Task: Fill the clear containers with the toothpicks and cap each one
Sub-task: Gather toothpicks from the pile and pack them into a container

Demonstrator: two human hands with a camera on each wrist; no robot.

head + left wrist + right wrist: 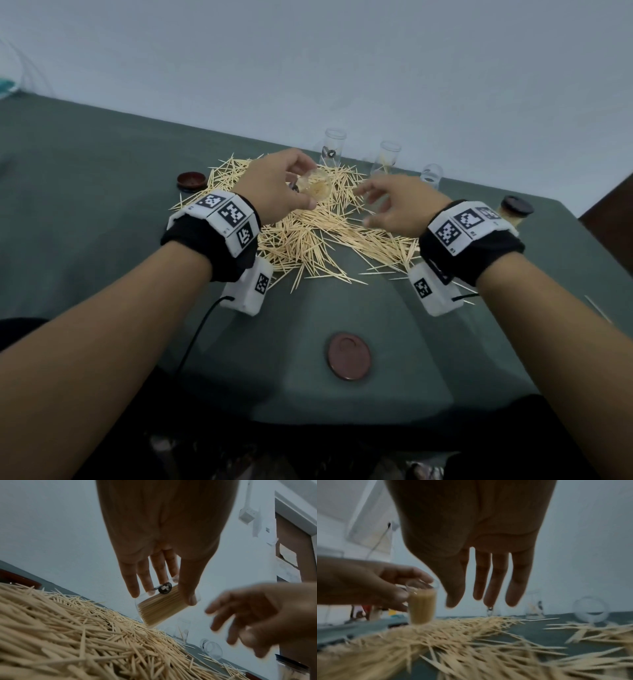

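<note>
My left hand (291,185) holds a clear container (313,186) packed with toothpicks, tilted, just above the toothpick pile (308,236). In the left wrist view the thumb (187,585) and fingers (132,582) grip the container (163,605) near its open rim. My right hand (373,205) hovers beside it on the right, fingers spread and holding nothing. The right wrist view shows that hand (481,595) open above the pile (453,635), with the filled container (422,604) to its left. A brown lid (349,356) lies on the table near me.
Two upright clear containers (334,145) (388,157) stand at the back edge, and another (431,174) lies on its side. A capped, filled container (513,212) stands at the right. A dark red lid (191,180) sits left of the pile. The grey-green table (102,205) meets the wall.
</note>
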